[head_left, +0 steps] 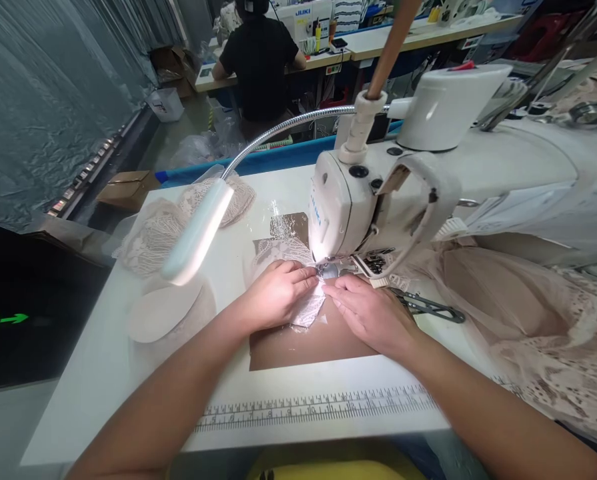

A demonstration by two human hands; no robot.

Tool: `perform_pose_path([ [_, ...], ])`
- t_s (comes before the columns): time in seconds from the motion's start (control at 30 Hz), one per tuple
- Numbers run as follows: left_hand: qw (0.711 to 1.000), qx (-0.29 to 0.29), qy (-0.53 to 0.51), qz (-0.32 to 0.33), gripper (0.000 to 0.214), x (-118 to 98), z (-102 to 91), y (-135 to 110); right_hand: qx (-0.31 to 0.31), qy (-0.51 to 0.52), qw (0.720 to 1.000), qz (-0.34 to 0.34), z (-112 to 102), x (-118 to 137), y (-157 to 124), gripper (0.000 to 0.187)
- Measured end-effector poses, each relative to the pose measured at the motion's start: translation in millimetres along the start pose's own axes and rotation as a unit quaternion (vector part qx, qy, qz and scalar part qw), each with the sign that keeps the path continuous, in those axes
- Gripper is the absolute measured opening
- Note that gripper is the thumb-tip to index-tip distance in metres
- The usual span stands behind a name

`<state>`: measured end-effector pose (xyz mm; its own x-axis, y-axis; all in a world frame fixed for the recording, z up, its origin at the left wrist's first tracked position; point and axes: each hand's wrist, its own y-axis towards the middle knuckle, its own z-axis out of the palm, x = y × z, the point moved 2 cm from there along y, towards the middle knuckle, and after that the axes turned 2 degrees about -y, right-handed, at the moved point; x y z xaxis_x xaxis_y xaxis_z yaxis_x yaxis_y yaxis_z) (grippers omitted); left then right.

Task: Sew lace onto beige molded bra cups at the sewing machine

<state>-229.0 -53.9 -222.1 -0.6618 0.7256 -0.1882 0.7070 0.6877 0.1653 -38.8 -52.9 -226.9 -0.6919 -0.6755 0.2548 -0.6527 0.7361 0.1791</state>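
A white JUKI sewing machine [335, 200] stands over a piece of pale lace fabric [308, 310], which lies under its needle area. My left hand [281, 293] rests on the lace just left of the needle, fingers bent and closed on it. From the right, my right hand [371, 310] pinches near the edge of the same lace, thumb and index close together. Both sets of fingertips are close to the presser foot, which they partly hide. Beneath the hands, a brown plate [298, 350] covers part of the white table [218, 373].
Cut lace pieces [153, 237] and a smooth oval cup piece [161, 310] lie at left. A lamp [198, 233] hangs on a flexible arm above them. Black scissors [431, 305] and heaped beige lace [523, 300] are at right. Another person [261, 67] sits farther back.
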Motion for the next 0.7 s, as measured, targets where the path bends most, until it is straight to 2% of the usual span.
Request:
perform_pose_path([
  [0.17, 1.000, -0.018, -0.015, -0.013, 0.036, 2, 0.6, -1, -0.002, -0.028, 1.000, -0.011, 4, -1, -1, 0.035],
  [0.47, 0.998, -0.023, 0.012, -0.057, 0.036, 4, -2.0, 0, 0.010, -0.036, 0.999, 0.028, 5, 0, 2, 0.041],
  [0.6, 0.997, -0.005, 0.023, -0.069, 0.035, -4, -5.0, -2, -0.016, -0.022, 0.998, 0.058, 4, -1, 1, 0.037],
  [0.7, 0.997, 0.029, -0.005, -0.074, 0.026, -18, -15.0, -3, -0.016, -0.034, 0.997, 0.071, 3, -1, 2, 0.037],
])
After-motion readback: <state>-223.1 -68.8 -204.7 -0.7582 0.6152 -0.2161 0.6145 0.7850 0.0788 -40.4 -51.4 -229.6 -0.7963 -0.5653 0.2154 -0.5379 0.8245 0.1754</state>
